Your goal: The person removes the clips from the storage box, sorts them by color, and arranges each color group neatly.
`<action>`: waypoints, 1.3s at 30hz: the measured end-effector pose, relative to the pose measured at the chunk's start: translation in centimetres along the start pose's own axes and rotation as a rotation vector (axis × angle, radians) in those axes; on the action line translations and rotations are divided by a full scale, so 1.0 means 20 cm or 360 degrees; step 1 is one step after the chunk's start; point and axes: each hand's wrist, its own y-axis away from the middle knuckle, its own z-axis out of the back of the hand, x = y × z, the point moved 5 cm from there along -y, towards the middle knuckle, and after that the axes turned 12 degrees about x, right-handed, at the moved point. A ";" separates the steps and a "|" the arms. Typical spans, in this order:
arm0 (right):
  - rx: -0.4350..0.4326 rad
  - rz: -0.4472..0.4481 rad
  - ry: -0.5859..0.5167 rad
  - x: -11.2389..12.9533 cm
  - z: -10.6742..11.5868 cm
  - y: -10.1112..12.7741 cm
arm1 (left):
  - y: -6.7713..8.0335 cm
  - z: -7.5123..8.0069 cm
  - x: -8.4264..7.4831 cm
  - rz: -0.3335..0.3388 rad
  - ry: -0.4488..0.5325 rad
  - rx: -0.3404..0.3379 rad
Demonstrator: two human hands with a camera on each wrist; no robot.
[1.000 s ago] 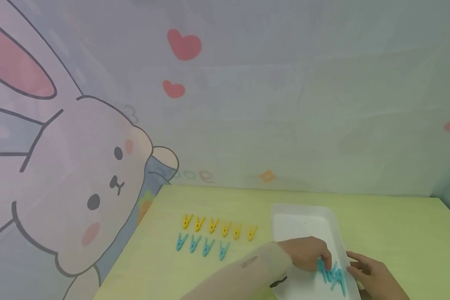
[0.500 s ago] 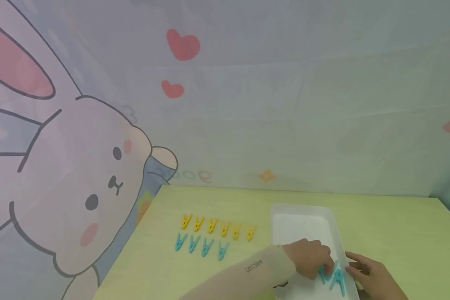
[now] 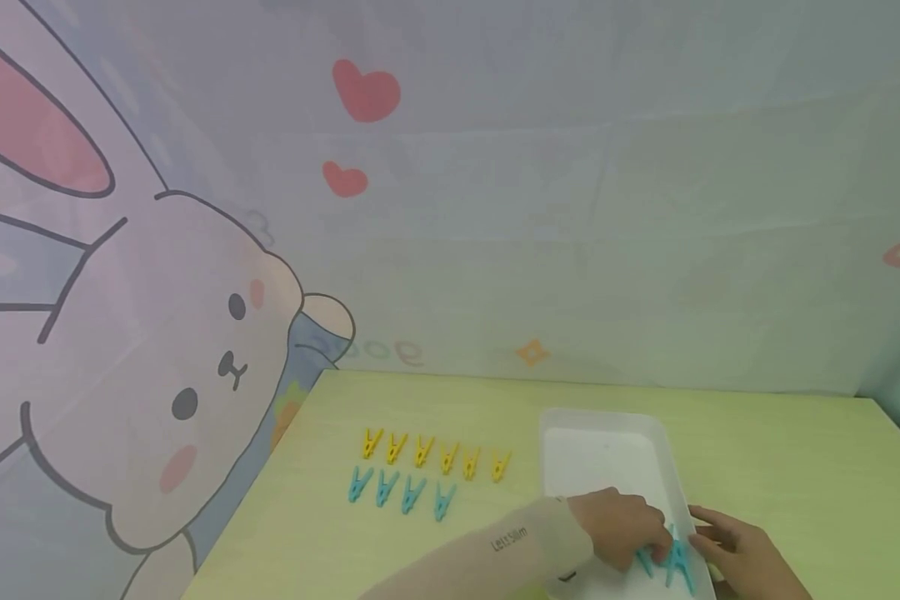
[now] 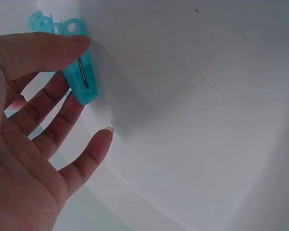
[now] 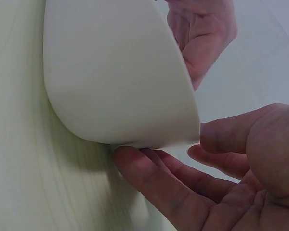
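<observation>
My left hand [image 3: 621, 527] reaches into a white plastic tray [image 3: 600, 419]. In the left wrist view, its thumb and fingers pinch a blue clothespin [image 4: 83, 79] by the tray wall, the little finger held apart. More blue clothespins show beyond the thumb there; in the head view one blue clothespin [image 3: 677, 568] lies by the tray's right wall, others partly covered by the hand. My right hand [image 3: 750, 554] holds the tray's right side from outside. In the right wrist view its thumb [image 5: 226, 134] is at the rim and its fingers [image 5: 159, 183] touch the outer wall.
Left of the tray, a row of several yellow clothespins [image 3: 422, 451] lies on the light green table [image 3: 787, 458]. A row of several blue clothespins [image 3: 411, 497] lies in front of it. A printed cloth with a rabbit [image 3: 142, 333] hangs behind.
My left hand has shifted a little right and toward me inside the tray, covering more of the blue clothespins. The right hand stays at the tray's side.
</observation>
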 end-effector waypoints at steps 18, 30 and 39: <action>0.0018 0.0021 0.0010 0.01 0.00 0.00 | 0.00 -0.03 -0.04 -0.0035 -0.0037 0.0047; -0.0061 -0.0056 0.0086 -0.03 -0.01 -0.02 | 0.03 -0.01 0.02 0.0125 0.0122 -0.0036; -0.0086 -0.0118 0.0081 -0.01 -0.01 -0.03 | 0.07 0.03 0.09 0.0035 0.0433 -0.0231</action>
